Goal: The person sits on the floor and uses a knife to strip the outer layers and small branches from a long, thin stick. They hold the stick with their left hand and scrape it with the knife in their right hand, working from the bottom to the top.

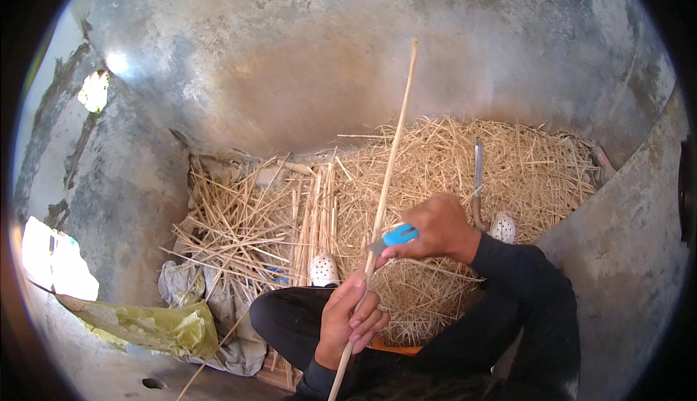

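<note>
1. Clasps a slender pale wooden stick (pixel 396 136) in the left hand (pixel 351 322), fingers wrapped round its near part, probably to steady it against the blade.
2. Grasps a blue-handled utility knife (pixel 400 235) in the closed right hand (pixel 439 230), just beyond the left, blade against the stick; likely spaced so to spare the left fingers. Cannot tell whether the right thumb touches the wood.
3. Slants the stick between the bent legs (pixel 294 325), far end raised before the concrete far wall (pixel 305 59), perhaps to leave its length free.
4. Lying right of the stick, on straw-like shavings (pixel 534 161): a long-bladed tool with a brown handle (pixel 477 179), presumably placed within reach.
5. Heaped at left: split strips (pixel 239 219), seemingly grouped apart from the finer shavings.
6. Contained by the concrete walls: shavings and strips alike. Crumpled at near left: grey sacking (pixel 243 350) and a yellow-green sheet (pixel 160 326); cannot tell of any contents.
</note>
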{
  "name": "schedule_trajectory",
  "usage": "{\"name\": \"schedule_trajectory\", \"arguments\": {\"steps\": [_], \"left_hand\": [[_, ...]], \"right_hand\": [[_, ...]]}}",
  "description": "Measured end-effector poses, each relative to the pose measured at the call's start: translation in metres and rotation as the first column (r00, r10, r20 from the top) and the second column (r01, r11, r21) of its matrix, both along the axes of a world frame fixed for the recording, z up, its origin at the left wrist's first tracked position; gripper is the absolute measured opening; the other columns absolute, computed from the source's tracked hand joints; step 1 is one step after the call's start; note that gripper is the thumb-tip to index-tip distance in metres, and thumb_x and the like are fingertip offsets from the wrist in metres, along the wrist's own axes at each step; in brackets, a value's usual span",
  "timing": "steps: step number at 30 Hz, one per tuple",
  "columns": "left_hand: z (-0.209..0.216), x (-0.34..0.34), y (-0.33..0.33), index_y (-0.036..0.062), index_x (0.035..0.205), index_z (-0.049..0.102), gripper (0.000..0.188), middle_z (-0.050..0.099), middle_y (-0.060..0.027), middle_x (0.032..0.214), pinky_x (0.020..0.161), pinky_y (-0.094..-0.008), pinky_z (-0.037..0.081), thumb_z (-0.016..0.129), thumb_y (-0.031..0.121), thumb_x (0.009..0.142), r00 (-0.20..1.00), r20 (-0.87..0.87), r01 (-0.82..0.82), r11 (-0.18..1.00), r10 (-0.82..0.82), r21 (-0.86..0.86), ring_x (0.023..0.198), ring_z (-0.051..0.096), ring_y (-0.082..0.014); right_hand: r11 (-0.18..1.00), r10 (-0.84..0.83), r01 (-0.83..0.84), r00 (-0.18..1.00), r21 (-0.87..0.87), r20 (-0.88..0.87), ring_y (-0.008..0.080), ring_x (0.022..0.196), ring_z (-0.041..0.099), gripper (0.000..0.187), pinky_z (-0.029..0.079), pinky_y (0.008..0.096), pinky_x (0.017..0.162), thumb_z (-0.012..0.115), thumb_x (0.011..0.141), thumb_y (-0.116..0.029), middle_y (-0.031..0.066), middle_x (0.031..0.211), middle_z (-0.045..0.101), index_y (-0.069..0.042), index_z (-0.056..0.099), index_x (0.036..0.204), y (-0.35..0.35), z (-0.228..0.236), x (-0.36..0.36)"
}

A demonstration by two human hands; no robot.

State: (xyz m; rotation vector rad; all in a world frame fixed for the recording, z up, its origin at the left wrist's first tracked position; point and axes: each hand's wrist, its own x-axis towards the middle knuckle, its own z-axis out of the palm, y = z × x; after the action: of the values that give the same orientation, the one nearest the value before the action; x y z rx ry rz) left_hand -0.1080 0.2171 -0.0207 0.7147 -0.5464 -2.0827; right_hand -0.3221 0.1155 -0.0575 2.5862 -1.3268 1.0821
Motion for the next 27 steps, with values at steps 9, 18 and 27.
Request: {"name": "schedule_trajectory", "arguments": {"steps": [9, 18, 27], "left_hand": [[-0.006, -0.005, -0.004, 0.0009, 0.140, 0.032, 0.043, 0.029, 0.0068, 0.047, 0.039, -0.0201, 0.028, 0.030, 0.021, 0.103, 0.999, -0.040, 0.016, 0.997, -0.014, 0.071, 0.030, 0.025, -0.0040], [-0.005, -0.002, 0.004, -0.0009, 0.139, 0.032, 0.042, 0.032, 0.0064, 0.047, 0.035, -0.0201, 0.029, 0.031, 0.018, 0.102, 0.996, -0.085, 0.008, 0.996, 0.000, 0.093, 0.030, 0.027, -0.0043], [-0.008, -0.007, 0.030, -0.0026, 0.140, 0.030, 0.045, 0.031, 0.0060, 0.048, 0.036, -0.0196, 0.030, 0.036, 0.020, 0.102, 0.994, 0.008, 0.104, 0.981, -0.107, 0.166, 0.031, 0.028, -0.0050]], "right_hand": [[0.984, -0.149, 0.154, 0.987, -0.090, 0.056, 0.0231, 0.036, 0.049, 0.070, 0.038, 0.0358, 0.039, 0.058, 0.069, -0.078, 0.0039, 0.041, 0.045, -0.013, 0.046, 0.045, -0.034, -0.006, -0.018], [0.982, -0.102, 0.103, 0.995, -0.158, 0.009, 0.0219, 0.035, 0.048, 0.071, 0.037, 0.0350, 0.037, 0.056, 0.068, -0.080, 0.0039, 0.041, 0.045, -0.012, 0.049, 0.047, -0.032, -0.004, -0.013], [0.732, -0.657, 0.642, 0.754, 0.227, -0.014, 0.0152, 0.037, 0.035, 0.072, 0.030, 0.0328, 0.037, 0.040, 0.083, -0.076, -0.0004, 0.043, 0.039, -0.013, 0.052, 0.050, -0.110, -0.049, -0.123]]}}
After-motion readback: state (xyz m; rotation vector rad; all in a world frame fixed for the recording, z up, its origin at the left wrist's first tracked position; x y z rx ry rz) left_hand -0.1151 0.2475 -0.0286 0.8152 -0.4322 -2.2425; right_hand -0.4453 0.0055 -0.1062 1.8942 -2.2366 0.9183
